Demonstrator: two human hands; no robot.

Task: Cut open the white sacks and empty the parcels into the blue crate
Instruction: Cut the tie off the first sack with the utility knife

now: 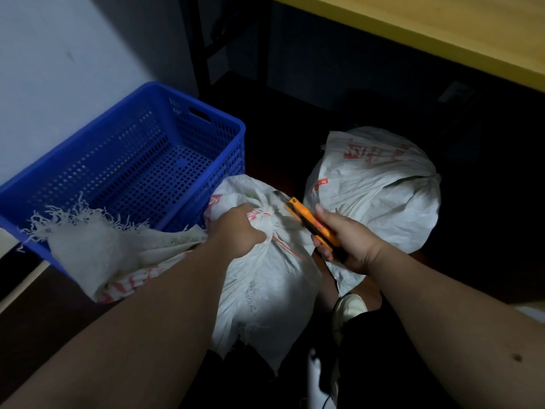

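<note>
Left hand [236,228] gripping sack [265,278] neck; right hand [345,240] clutching knife [309,221] (blade up-left, at knot).

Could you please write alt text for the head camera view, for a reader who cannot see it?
A person's left hand grips the tied neck of a white sack while the right hand holds an orange knife against it. A blue crate stands left; a second tied sack sits behind.

Both bare forearms reached up from the lower corners of the frame toward its middle. The left hand [236,228] was clenched, knuckles up, its fingers bunching the tied neck of a white sack [265,278]. Just to its right, the right hand [345,243] gripped an orange utility knife [309,222], its tip angled toward the upper left.
</note>
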